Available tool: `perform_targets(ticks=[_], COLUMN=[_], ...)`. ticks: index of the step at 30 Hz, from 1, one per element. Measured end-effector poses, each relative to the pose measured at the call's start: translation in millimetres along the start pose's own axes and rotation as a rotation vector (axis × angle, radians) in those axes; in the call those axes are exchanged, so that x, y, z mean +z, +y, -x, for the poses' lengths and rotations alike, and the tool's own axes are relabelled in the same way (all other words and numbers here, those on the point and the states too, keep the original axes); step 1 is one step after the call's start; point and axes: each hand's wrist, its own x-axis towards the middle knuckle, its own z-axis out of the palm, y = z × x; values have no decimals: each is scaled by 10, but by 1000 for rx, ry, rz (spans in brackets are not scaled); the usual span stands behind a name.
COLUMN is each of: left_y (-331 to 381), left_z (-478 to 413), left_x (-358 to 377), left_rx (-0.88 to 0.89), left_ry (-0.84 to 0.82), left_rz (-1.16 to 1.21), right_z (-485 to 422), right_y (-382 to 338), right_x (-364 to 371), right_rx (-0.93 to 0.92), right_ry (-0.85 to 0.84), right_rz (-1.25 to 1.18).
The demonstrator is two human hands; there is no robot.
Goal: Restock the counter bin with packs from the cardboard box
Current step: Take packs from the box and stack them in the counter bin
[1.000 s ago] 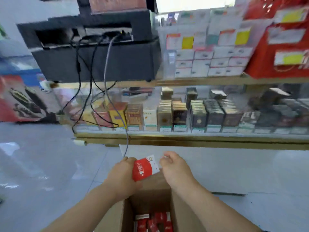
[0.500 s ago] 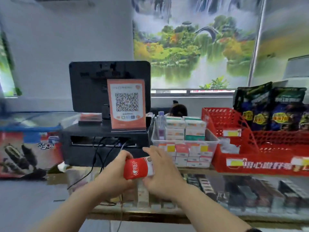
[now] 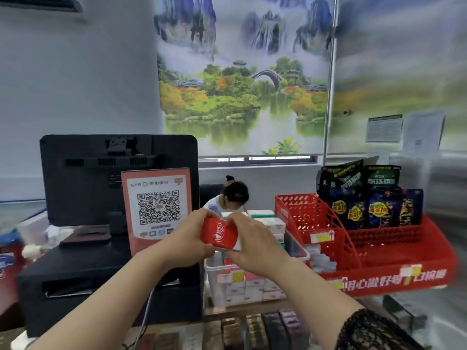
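Note:
I hold a red and white pack [image 3: 219, 234] with both hands over the clear plastic counter bin [image 3: 300, 251]. My left hand [image 3: 188, 239] grips the pack's left end. My right hand [image 3: 255, 245] grips its right end from above. The bin sits on the counter top and holds several stacked white, red and green packs. The cardboard box is out of view.
A black register with its monitor [image 3: 83, 178] and an orange QR code sign [image 3: 158, 210] stand left of the bin. A red basket [image 3: 379, 263] with dark snack bags stands on the right. A person's head [image 3: 236, 195] shows behind the counter. Packs fill the glass case below.
The view rose from the cardboard box on the floor to the counter top. Both hands carried the red pack up from above the box to over the clear bin.

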Motion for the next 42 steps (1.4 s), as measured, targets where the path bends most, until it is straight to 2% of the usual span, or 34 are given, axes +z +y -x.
perform_targets(ticks=[4,11,15,19,22,32,42], left_y=[20,-70,-153,-202,-251,-355,-354], left_z=[-267,-496,-511,-580,-660,-800,-845], left_x=[92,286,371,404,437,625,691], left_rx=[50,133,146,118,89,44,8], left_ry=[10,342,391,391,394,347,282], left_rz=[68,87,75,52,48,60,65], right_z=[-142,-295,-350,-377,-393,-514,-532], right_y=[195,976,1406,1701,1825,1916,1947], right_x=[-32,7,150,351,521,822,898], right_rx=[42,387,611,744,812,840,721], right_ry=[13,29,-116,-291,-357,-422,-539], right_rz=[62,190,158,211,263,513,757])
